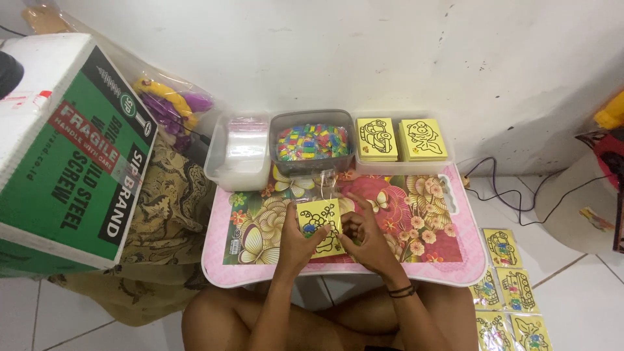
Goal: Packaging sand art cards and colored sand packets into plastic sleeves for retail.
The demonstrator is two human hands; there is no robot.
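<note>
Both sets of fingers pinch a small yellow card (320,227) with a black outline drawing, partly coloured — the left hand (298,242) grips its left edge, the right hand (365,240) its right side. It sits just above the flowered pink surface (416,214). It looks thin, light and bendy, so the edges seem the safest hold. Behind stand a tub of coloured bits (311,142) and a tray of similar cards (400,140).

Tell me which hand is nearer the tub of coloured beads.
Left, narrowly. The left hand holds the yellow card almost straight below the bead tub; the right hand grips the card's other edge, further toward the right.
</note>
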